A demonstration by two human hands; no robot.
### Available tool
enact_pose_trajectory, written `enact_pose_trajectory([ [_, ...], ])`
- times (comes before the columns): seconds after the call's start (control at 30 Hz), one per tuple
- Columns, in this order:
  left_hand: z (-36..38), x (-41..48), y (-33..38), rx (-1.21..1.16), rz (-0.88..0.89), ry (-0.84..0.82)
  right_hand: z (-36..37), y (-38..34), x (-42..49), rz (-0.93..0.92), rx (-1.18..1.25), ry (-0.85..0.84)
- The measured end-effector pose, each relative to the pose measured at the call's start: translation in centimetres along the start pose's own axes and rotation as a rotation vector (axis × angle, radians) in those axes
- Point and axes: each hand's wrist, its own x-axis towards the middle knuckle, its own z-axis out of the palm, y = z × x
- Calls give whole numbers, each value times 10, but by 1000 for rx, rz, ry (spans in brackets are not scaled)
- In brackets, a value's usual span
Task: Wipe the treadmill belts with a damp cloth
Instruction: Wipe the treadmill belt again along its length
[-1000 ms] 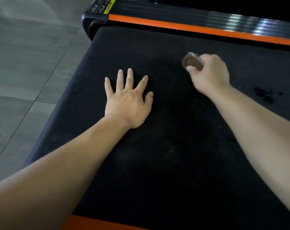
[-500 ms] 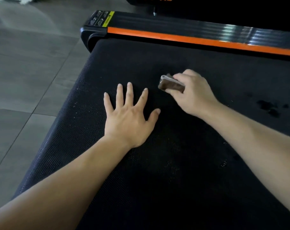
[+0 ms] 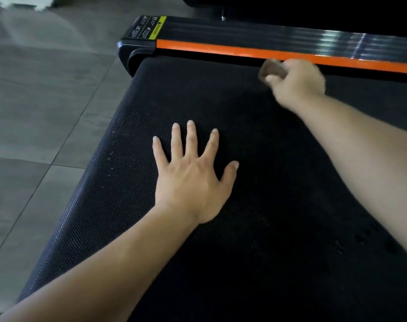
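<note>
Head view: left hand (image 3: 193,180) lies spread flat on the belt (image 3: 279,228); right hand (image 3: 298,82) grips the cloth (image 3: 271,69) at the belt's far edge.

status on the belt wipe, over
Left hand flat on belt. Right hand grips brown cloth by orange rail. No obstacle seen.

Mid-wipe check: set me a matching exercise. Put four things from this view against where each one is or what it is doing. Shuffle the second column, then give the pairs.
Column A
1. left hand
2. right hand
3. orange strip
4. warning label

Column B
a. runs along the far side of the belt
b. grips the brown cloth close to the rail
c. lies flat on the belt, fingers spread
d. sits at the rail's left end

Pairs: 1-c, 2-b, 3-a, 4-d
</note>
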Motion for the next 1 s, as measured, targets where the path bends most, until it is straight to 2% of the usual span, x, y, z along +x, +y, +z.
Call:
enact_pose_trajectory([
  [0.03, 0, 0, 0, 1, 0, 2, -1, 1, 10, 93, -3, 15],
  [0.07, 0, 0, 1, 2, 1, 2, 2, -3, 13, 110, -21, 30],
  [0.13, 0, -1, 1, -1, 3, 2, 15, -18, 1, -40, -6, 27],
  [0.2, -1, 0, 0, -4, 3, 9, 21, -27, -16, -224, 57, -50],
  [0.23, 0, 0, 0, -9, 3, 10, 20, -25, -18, -255, 56, -82],
  [0.3, 1, 0, -1, -15, 7, 11, 10, -16, -6, -155, -5, -98],
  [0.43, 2, -1, -1, -2, 18, 24, -10, 22, 22, 163, -78, 1],
  [0.5, 3, -1, -1, -1, 13, 34, -6, 24, 15, 165, -80, 29],
  [0.63, 1, -1, 2, 5, 5, 34, -1, 24, -11, -102, 17, -43],
  [0.67, 0, -1, 3, 8, 6, 30, -7, 29, -9, -93, 0, -43],
  [0.77, 2, 0, 2, 11, 11, 21, -19, 45, 7, 131, -26, 16],
  [0.8, 2, 0, 2, 9, 10, 27, -20, 44, 6, 149, -16, 38],
  [0.87, 2, -1, 1, 11, 5, 25, -13, 38, -5, 12, 11, 11],
  [0.93, 2, -1, 1, 15, 9, 27, -14, 34, -24, -174, 67, -111],
  [1.0, 1, 0, 2, 15, 3, 33, -22, 41, -30, -217, 32, -133],
])
